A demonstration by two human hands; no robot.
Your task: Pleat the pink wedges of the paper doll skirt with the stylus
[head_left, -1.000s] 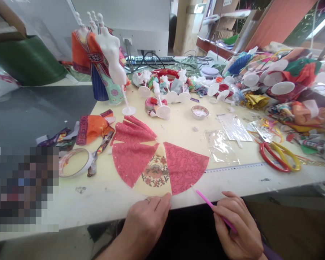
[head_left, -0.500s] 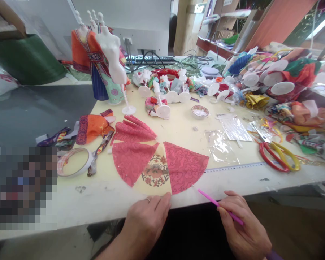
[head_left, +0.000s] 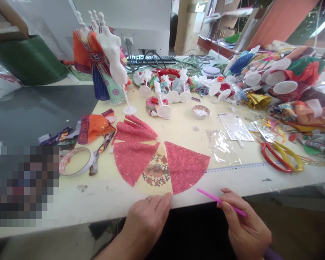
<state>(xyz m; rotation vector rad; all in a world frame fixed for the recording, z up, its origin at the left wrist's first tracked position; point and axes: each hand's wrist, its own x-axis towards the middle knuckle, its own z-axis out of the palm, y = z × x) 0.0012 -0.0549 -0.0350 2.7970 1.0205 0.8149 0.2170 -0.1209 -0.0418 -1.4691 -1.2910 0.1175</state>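
On the near table edge, my left hand (head_left: 148,222) lies flat, its fingertips resting at the lower rim of a fan-shaped fabric piece. That piece has a cream panel with a round flower print (head_left: 156,171) between a red patterned panel (head_left: 187,167) on the right and another red panel (head_left: 134,159) on the left. More red cloth (head_left: 137,128) is bunched in folds above it. My right hand (head_left: 245,224) pinches a thin pink pen-like stick (head_left: 208,195), whose pale tip points at the right panel's curved edge. Small pale dots sit along the left panel's rim.
A tape roll (head_left: 90,162) and orange doll clothing (head_left: 90,128) lie left. White mannequins (head_left: 113,54) stand behind. A small bowl (head_left: 200,112), clear plastic bags (head_left: 222,146), a ruler (head_left: 233,168) and red-and-yellow-handled scissors (head_left: 276,155) lie right. Dressed mannequins are heaped at the back.
The pink stick's tip has drawn slightly away from the red panel's edge as my right hand shifted a little. My left hand keeps its place on the fabric.
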